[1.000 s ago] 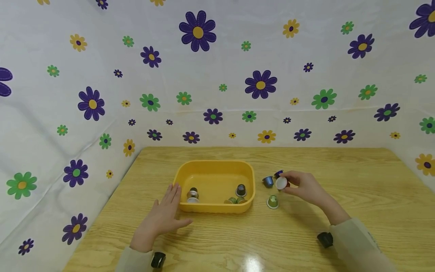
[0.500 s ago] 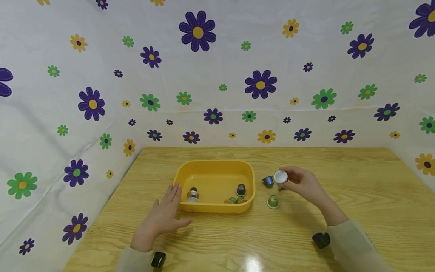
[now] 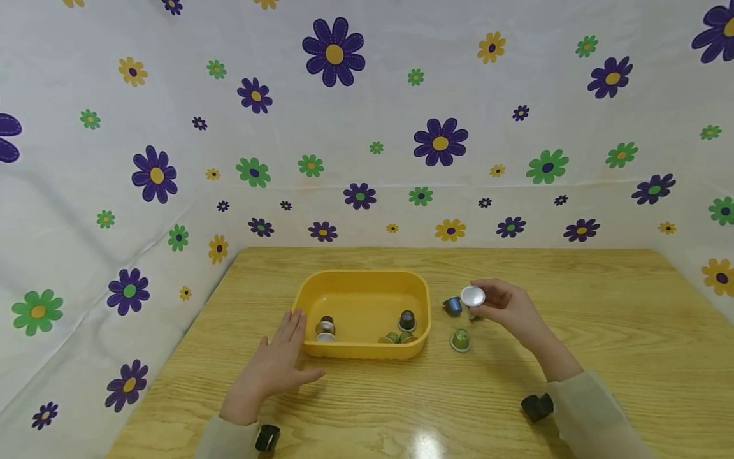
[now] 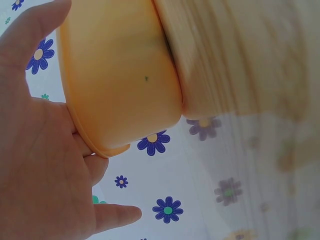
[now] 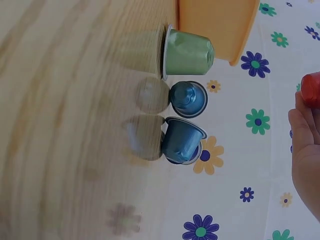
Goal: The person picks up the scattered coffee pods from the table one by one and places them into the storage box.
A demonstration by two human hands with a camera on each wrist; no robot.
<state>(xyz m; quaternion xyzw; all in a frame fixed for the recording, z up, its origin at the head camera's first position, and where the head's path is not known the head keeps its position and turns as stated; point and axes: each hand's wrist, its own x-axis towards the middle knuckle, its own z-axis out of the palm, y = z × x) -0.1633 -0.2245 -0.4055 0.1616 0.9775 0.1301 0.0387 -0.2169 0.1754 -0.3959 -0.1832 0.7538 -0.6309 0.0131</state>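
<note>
Where the sleeves (image 3: 596, 414) come in: I have a black wrist camera (image 3: 267, 438) at each cuff.
Left hand (image 3: 272, 370): fingers straight against the left side of the yellow tray (image 3: 355, 351); this grip is apart, and I take it to be steadying the tray.
Green capsule (image 3: 461, 340): it stands lid down on the desk (image 3: 401, 395), just right of the tray.
Tray corners: a small cluster of capsules (image 3: 325, 328) sits near left, and a dark capsule (image 3: 407, 320) with green ones near right.
Right hand (image 3: 510, 311): this grip is clamped, thumb and fingers pinching the red capsule.
Red capsule (image 5: 311, 91): held above the desk, right of the tray, white lid toward my head camera. I judge the step to be loading the tray, with this piece at the carry; next calls for a move left over the rim, then a low release.
Blue capsules (image 5: 182, 142): on the desk near the held one, at least two; overlap hides the exact count.
Flowered cloth (image 3: 378, 95): it hangs behind everything.
</note>
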